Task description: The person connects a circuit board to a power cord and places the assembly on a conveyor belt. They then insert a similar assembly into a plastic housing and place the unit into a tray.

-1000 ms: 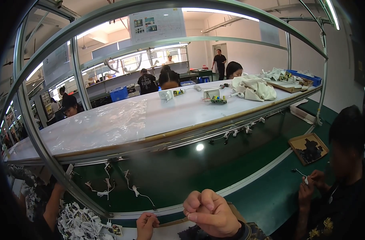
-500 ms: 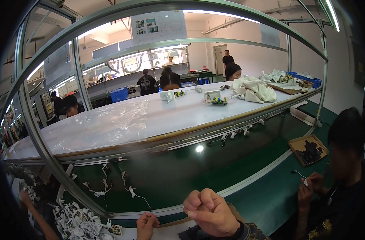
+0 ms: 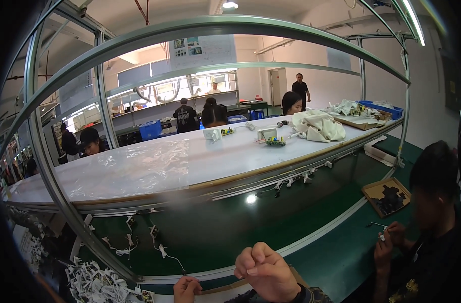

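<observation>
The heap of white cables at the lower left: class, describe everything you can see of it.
The heap of white cables is a loose tangle of thin, mostly white, plastic-looking pieces pointing every way. It lies left of the person's left hand, apart from it, near the foot of a slanting metal post. A small circuit board with yellowish parts shows at its right end. The picture's dark rim cuts off its lower part; what supports it is hidden, and single ends are too small to identify.

Cable pile (image 3: 96, 283): mostly white seen
Tabletop (image 3: 336, 245): coloured dark green
Shelf (image 3: 230, 164): white, edged in brown
Cloth (image 3: 318, 126): cream
Carton (image 3: 374, 192): tan
Pieces (image 3: 392, 199): coloured black
Bin (image 3: 150, 130): blue
</observation>
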